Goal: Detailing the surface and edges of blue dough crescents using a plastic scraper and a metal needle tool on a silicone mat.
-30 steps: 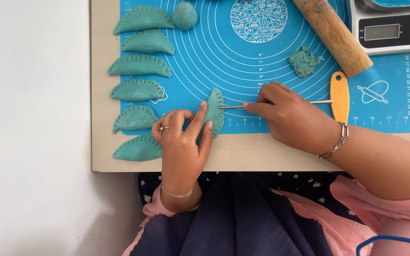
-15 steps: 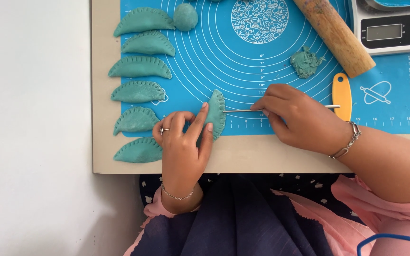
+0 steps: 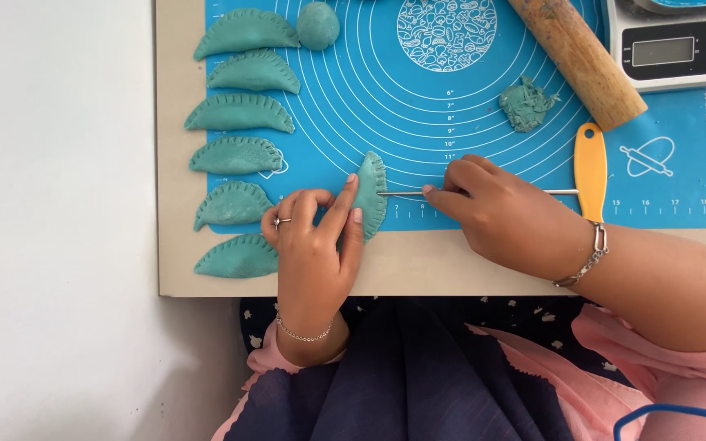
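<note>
- Head view: my left hand point(image 3: 314, 245) lies on the blue mat point(image 3: 467, 122), two fingers spread along the upright teal dumpling point(image 3: 370, 194) at the mat's near edge, pinning it.
- My right hand point(image 3: 504, 214) is closed round a thin metal tool point(image 3: 406, 193) with a yellow handle point(image 3: 591, 167); its tip touches the dumpling's crimped edge.
- Six finished dumplings point(image 3: 240, 113) sit in a column to the left.
- A dough ball point(image 3: 318, 24), dough scrap point(image 3: 526, 104), rolling pin point(image 3: 579, 59) and scale point(image 3: 672, 45) lie beyond.
</note>
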